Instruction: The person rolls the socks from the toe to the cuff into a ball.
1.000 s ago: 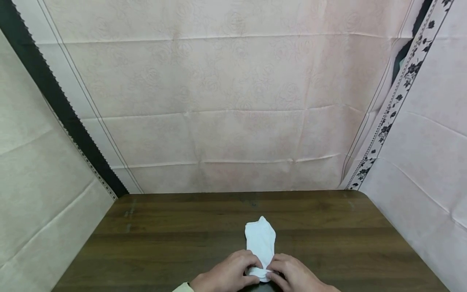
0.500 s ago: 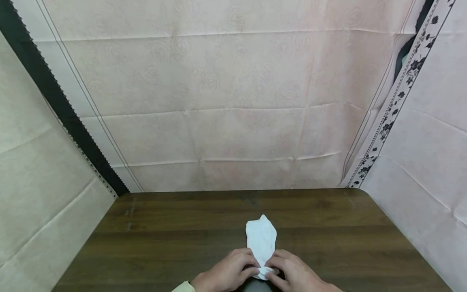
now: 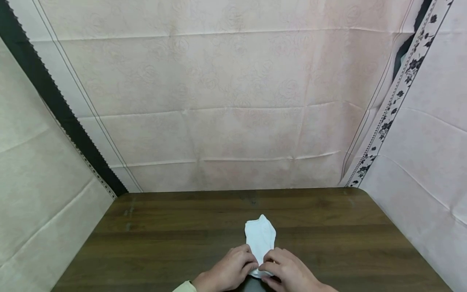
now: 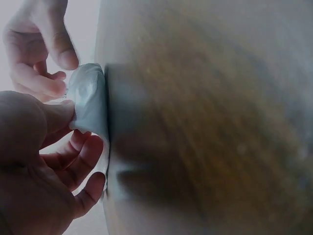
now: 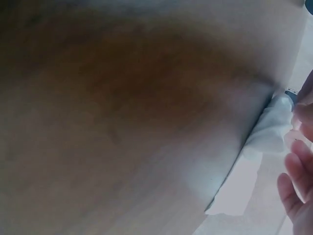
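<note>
A narrow white sock-like cloth (image 3: 260,235) lies lengthwise on the table, its far end flat with a small peak. The near end is folded or rolled over, forming a thick rounded edge (image 4: 90,90) in the left wrist view. My left hand (image 3: 232,268) pinches this near end from the left, between thumb and fingers. From the right, my right hand (image 3: 288,268) pinches the same end, its fingertips close to the left ones. Both hands cover much of the fold in the head view. In the right wrist view the flat part of the cloth (image 5: 237,188) stretches away beyond the fold.
The brown wood-grain table (image 3: 175,227) has rounded far corners. Pale creased cloth sheets hang behind it (image 3: 233,134) and on both sides. A dark strip (image 3: 65,105) runs down at the left, and a floral border (image 3: 386,121) at the right.
My right hand has shifted slightly left, its fingertips now over the middle of the fold. Less of the folded near end shows between the hands. The far end stays in place.
</note>
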A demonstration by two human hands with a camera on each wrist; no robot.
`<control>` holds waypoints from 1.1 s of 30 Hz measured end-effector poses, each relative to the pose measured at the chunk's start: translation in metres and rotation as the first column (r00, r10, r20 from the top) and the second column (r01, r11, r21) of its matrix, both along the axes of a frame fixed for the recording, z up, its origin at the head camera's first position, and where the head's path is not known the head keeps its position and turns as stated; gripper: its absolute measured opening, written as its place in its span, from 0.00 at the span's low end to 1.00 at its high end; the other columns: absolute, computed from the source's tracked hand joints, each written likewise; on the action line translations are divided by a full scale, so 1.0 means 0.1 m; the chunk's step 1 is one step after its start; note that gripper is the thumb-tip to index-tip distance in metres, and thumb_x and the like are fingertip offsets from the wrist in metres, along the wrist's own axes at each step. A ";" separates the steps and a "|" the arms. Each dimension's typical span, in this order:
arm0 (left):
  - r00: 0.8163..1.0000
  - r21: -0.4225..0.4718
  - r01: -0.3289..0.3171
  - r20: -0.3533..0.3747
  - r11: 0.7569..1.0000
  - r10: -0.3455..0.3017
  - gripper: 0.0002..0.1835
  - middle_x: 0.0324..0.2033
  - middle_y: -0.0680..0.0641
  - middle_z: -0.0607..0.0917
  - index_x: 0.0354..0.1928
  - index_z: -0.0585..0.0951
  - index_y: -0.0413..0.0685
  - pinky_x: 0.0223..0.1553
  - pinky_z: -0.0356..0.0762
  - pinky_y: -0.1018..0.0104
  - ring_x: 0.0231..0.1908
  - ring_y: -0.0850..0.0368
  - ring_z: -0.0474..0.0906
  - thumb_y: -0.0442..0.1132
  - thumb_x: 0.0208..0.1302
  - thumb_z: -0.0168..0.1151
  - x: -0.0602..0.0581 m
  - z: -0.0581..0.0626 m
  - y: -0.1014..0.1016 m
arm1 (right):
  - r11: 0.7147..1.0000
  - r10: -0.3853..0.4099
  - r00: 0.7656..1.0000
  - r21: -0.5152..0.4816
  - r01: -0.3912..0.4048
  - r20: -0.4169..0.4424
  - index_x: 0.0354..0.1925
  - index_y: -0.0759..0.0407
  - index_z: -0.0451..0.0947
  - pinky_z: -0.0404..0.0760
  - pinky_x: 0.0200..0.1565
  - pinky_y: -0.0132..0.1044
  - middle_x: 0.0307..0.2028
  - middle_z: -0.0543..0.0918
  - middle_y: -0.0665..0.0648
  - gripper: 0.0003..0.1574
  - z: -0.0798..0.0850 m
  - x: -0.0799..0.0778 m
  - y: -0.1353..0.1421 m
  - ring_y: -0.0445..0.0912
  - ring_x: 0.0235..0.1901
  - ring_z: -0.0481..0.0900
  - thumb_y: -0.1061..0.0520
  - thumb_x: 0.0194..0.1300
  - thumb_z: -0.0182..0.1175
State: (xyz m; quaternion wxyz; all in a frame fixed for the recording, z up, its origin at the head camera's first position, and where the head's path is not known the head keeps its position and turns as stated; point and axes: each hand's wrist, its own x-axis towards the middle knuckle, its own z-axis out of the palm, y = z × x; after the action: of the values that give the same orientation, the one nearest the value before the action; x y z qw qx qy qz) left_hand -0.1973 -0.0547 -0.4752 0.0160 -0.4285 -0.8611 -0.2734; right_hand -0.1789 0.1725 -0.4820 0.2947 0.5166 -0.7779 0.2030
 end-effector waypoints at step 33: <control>0.997 0.063 -0.015 0.075 0.998 0.010 0.09 0.39 0.64 0.76 0.44 0.86 0.58 0.40 0.70 0.76 0.38 0.70 0.71 0.36 0.65 0.69 0.02 0.04 -0.03 | 0.995 -0.069 0.970 0.087 0.050 0.235 0.42 0.54 0.84 0.73 0.37 0.20 0.38 0.80 0.47 0.17 -0.03 0.05 0.06 0.33 0.37 0.77 0.66 0.54 0.75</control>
State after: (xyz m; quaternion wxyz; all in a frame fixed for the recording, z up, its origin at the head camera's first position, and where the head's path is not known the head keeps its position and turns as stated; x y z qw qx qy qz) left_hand -0.1955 -0.0578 -0.4717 -0.0008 -0.4119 -0.8546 -0.3162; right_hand -0.1739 0.1782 -0.4853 0.1847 0.4763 -0.8303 0.2229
